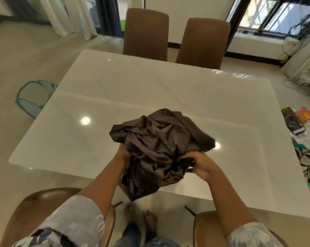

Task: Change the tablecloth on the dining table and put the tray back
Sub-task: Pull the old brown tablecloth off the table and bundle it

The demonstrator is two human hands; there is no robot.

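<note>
Basket of blue-rimmed mesh (33, 97) on the floor, left of the table; I cannot tell what it contains. Crumpled dark brown tablecloth (157, 148) is bunched over the near-centre of the glossy white rectangular dining table (150, 82), its lower end hanging past the near edge. I note the left hand (123, 154) gripping the bundle's left side, fingers mostly buried in folds. The right hand (197, 164) grips the right side, fingers curled into the fabric. Brown upholstered chair (145, 32) at the far side.
</note>
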